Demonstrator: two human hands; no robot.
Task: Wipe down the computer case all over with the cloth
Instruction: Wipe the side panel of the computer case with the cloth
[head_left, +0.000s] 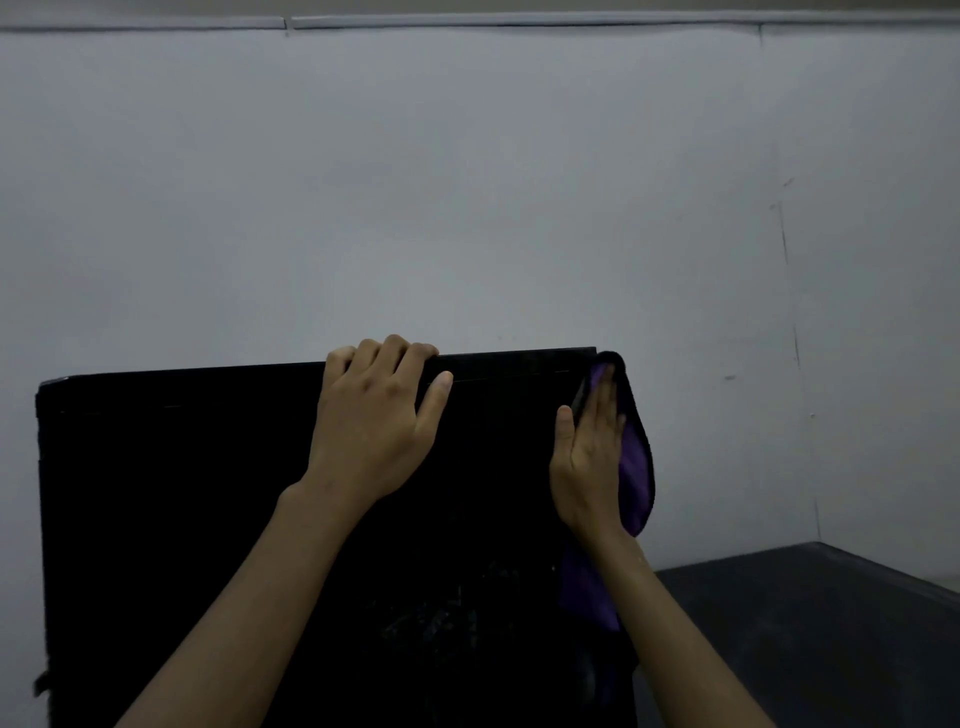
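A tall black computer case (182, 519) fills the lower left and middle of the head view. My left hand (371, 421) grips its top edge, fingers curled over the far side and thumb lying on the near face. My right hand (592, 467) lies flat with straight fingers against the case's right side, near the top corner. It presses a purple cloth (636, 478) with a dark border onto that side. Part of the cloth hangs down below my wrist.
A dark table top (810, 623) extends to the right of the case. Pale grey walls (467, 182) stand close behind, meeting in a corner on the right.
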